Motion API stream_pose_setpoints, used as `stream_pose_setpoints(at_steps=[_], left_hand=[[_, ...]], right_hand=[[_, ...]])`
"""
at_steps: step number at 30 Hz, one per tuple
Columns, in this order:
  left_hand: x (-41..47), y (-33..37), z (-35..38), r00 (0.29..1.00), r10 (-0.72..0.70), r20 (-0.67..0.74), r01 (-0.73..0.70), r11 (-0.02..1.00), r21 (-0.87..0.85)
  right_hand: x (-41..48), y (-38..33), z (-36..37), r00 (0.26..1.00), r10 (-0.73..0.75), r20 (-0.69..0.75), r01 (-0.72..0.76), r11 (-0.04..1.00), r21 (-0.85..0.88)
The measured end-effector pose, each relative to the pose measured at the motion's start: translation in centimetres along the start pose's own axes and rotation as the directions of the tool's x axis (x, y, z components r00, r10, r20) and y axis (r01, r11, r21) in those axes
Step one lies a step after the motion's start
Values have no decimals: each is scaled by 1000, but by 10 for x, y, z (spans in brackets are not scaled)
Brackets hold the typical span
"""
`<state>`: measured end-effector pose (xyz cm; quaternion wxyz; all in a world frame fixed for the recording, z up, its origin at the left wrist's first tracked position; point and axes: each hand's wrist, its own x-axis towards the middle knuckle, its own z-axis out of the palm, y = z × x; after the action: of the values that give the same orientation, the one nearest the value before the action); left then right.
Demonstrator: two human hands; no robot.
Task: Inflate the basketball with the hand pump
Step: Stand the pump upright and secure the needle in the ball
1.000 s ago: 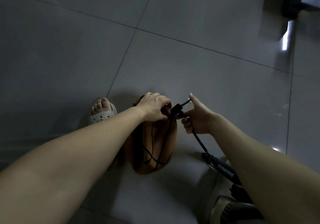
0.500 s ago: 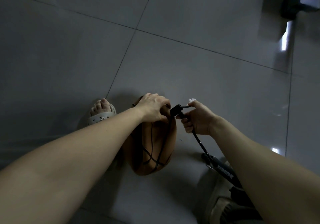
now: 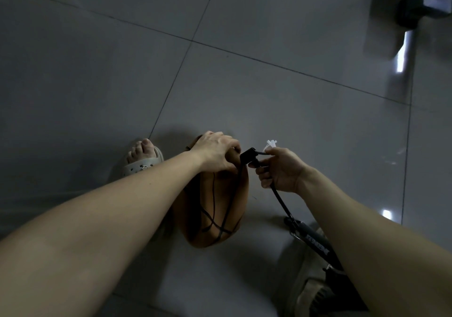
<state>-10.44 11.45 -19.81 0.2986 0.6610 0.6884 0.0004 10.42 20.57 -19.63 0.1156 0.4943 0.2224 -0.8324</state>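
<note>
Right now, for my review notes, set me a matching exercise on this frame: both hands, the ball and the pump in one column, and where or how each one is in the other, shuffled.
Column one
1. left hand
2. right hand
3. basketball
4. pump barrel

Column two
A. black with lettering, lowest at the right of the view
B. pinches the black hose just below its nozzle head
C. orange, on the grey tiled floor
D. grips the top of the basketball

Pairs: 1-D, 2-B, 3-C, 4-A
</note>
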Motion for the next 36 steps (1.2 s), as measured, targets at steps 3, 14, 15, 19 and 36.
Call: stream_pose_setpoints(at_steps=[3,14,15,19,36], left_hand=[[0,0,0,1000,-2,-2,2,1000,-1],[10,7,-7,996,-78,29,82,983,-165],[11,11,-6,997,-72,19,75,982,-176],[10,21,2,996,-76,-37,70,988,-139],[11,17,4,992,-120,-42,111,978,-177]], right_hand=[[-1,-3,3,1000,23,3,-23,999,-38],[-5,-1,2,997,14,78,-20,996,83],[-5,-1,2,997,7,77,-14,995,94],[-3,1,3,998,-21,63,11,988,154],[2,5,10,991,-104,-89,114,987,117]])
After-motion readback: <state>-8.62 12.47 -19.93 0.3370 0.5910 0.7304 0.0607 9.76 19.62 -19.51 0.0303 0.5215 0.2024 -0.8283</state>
